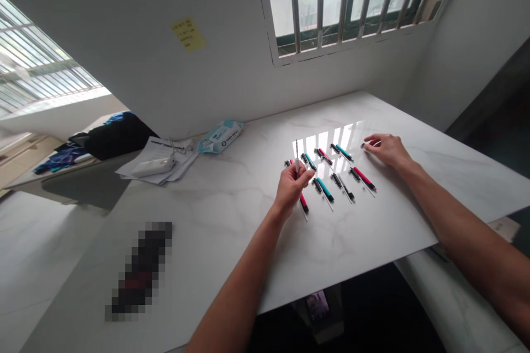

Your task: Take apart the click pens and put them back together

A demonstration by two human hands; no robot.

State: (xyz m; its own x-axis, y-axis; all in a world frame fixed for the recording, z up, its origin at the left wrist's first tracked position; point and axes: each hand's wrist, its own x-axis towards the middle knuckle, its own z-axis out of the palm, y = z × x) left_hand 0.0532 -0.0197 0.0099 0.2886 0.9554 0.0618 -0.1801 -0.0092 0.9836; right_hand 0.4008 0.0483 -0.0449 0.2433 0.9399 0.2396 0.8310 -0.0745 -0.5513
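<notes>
My left hand (pixel 292 185) is closed around a slim white pen part (pixel 297 166), held upright with its thin dark end pointing up. My right hand (pixel 387 149) rests at the right of the pen parts, fingertips pinched on a small dark piece (pixel 363 145) too small to name. Between the hands lie disassembled pens in two rows: teal barrels (pixel 325 190), red barrels (pixel 364 178), a black-and-clear one (pixel 346 190), black upper parts (pixel 337 180) and thin white refills (pixel 330 204). A red barrel (pixel 304 202) is partly hidden under my left hand.
A packet of wipes (pixel 221 137) and papers (pixel 144 157) with a white device (pixel 154 166) lie along the wall. A pixelated dark object (pixel 141 270) is on the table (pixel 199 253) at left. Below the front edge, a phone (pixel 317 305) shows.
</notes>
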